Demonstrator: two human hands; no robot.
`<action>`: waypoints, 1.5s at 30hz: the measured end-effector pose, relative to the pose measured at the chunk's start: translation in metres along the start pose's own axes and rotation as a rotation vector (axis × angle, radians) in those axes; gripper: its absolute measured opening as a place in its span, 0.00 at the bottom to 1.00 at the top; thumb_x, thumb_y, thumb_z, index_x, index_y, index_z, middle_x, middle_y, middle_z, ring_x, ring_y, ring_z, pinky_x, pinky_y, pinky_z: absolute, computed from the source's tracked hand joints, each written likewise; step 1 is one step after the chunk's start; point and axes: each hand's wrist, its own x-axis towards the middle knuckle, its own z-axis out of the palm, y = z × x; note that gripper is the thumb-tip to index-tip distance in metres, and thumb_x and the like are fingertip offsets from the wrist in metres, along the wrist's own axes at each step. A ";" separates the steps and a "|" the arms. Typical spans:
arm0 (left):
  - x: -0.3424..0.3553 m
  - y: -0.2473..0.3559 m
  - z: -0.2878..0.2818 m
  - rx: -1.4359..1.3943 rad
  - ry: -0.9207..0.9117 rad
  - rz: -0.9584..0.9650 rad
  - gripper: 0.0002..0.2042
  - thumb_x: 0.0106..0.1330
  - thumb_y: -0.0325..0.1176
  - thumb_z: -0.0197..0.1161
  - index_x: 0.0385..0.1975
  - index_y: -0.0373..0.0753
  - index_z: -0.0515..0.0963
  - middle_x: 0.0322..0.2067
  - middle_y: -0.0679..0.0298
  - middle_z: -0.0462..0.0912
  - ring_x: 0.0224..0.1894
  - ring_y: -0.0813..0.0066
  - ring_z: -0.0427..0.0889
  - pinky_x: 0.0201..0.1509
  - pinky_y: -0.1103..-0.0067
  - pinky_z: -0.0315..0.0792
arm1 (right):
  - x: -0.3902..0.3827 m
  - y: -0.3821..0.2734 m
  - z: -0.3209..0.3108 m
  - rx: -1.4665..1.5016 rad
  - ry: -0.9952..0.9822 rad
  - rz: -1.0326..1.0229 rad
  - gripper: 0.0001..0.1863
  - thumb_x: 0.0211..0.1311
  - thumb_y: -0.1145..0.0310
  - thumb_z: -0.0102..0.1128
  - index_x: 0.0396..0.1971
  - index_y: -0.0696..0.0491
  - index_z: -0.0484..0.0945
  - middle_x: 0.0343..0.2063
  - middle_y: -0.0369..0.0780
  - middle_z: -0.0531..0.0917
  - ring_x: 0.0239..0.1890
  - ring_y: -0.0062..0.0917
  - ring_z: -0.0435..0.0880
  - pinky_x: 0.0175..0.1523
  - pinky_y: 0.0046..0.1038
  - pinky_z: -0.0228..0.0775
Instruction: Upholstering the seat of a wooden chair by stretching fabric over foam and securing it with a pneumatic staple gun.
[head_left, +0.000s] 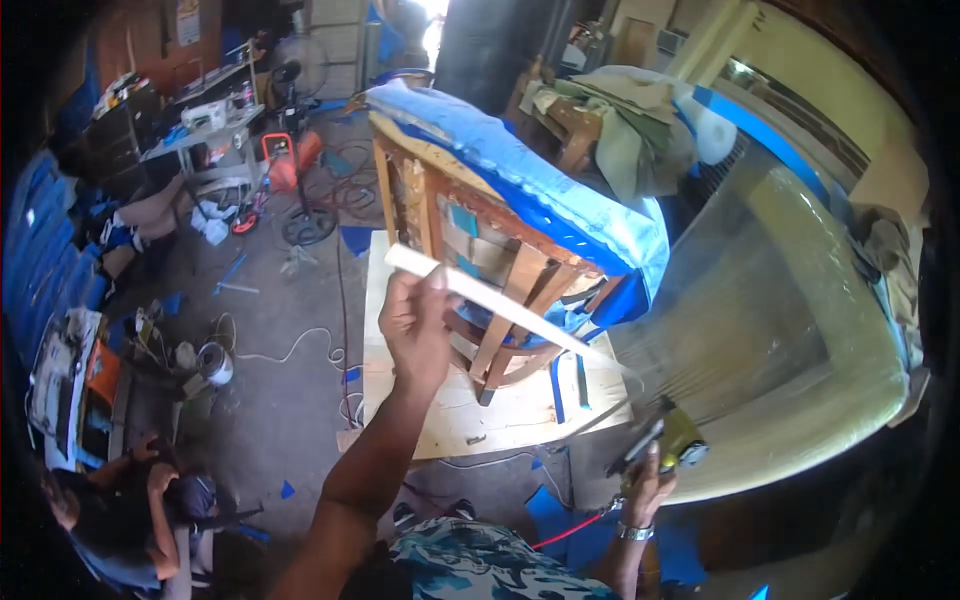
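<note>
My left hand (413, 325) is raised in front of a wooden chair frame (527, 283), its fingers closed on a long white strip (512, 312). The strip slants down to the right and its far end hangs loose. Lower right, my right hand (648, 487) grips a yellow-green and black pneumatic staple gun (684, 441), which has a red hose (567, 532) running from it. The staple gun is apart from the chair. The chair frame lies tipped on a pale wooden board (430, 425), with light blue covering (540, 180) over its upper side.
A large plastic-wrapped piece (800, 370) takes up the right side. Left of the board, a pale cord (285, 358) winds over the floor. Another person (125, 510) sits at the lower left. Behind are an orange machine (280, 160) and a sewing machine (205, 117).
</note>
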 end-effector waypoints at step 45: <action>0.162 0.054 -0.001 0.308 -2.362 -0.031 0.11 0.72 0.36 0.63 0.37 0.31 0.80 0.28 0.47 0.83 0.34 0.49 0.86 0.41 0.60 0.77 | -0.238 -0.133 0.289 0.487 0.473 -0.423 0.10 0.64 0.81 0.64 0.43 0.55 0.75 0.33 0.36 0.80 0.29 0.19 0.78 0.35 0.23 0.72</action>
